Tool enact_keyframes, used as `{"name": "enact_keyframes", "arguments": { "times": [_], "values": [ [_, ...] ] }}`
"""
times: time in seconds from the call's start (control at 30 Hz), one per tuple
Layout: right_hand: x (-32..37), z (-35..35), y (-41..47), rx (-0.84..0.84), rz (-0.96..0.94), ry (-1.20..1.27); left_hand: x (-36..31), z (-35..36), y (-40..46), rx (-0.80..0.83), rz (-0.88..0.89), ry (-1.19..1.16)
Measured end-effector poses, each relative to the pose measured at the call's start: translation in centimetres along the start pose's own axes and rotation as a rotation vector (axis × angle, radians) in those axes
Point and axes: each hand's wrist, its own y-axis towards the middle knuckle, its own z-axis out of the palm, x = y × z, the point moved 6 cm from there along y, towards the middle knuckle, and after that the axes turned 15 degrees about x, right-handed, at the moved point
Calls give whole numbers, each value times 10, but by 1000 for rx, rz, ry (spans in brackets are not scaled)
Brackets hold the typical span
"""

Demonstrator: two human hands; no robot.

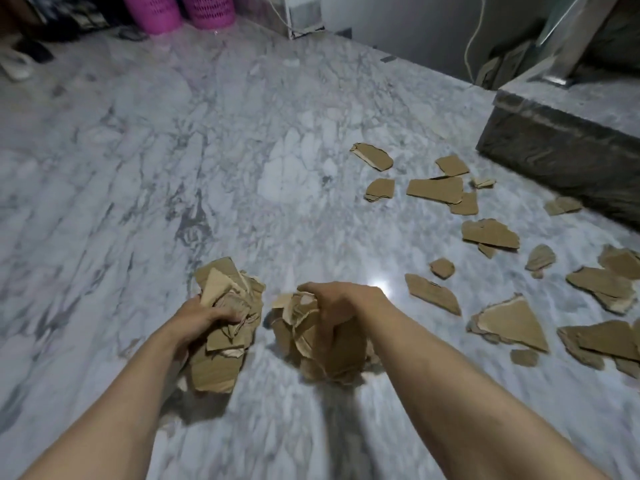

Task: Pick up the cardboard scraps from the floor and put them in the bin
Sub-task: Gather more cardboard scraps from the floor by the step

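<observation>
My left hand (199,322) grips a thick bundle of torn brown cardboard scraps (221,355) above the marble floor. Just to its right, my right hand (334,303) grips a second bundle of scraps (332,355) from above. Several more cardboard scraps (436,188) lie scattered on the floor to the right, among them a triangular piece (512,323) and a flat strip (433,294). Two pink perforated bins (152,12) (207,10) stand side by side at the far top left.
A grey stone step (561,147) rises at the right, close to the scattered scraps. A white cable (472,39) hangs by the back wall. Shoes and dark items (20,60) sit at the far left. Open marble floor (173,133) stretches toward the bins.
</observation>
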Motion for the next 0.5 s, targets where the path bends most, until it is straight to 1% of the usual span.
{"name": "enact_keyframes", "arguments": {
  "times": [0.03,0.1,0.23,0.37,0.5],
  "values": [
    [3,7,11,9,19,-30,10,-2,-3,-1,-8,-25],
    [2,12,23,7,53,-13,24,-4,-7,15,-3,-26],
    [4,12,25,6,85,0,31,-6,-8,11,26,-25],
    [-3,12,26,-38,89,58,25,9,4,44,68,-34],
    [-19,5,9,-6,82,199,8,24,15,96,131,-43]
  ]
}}
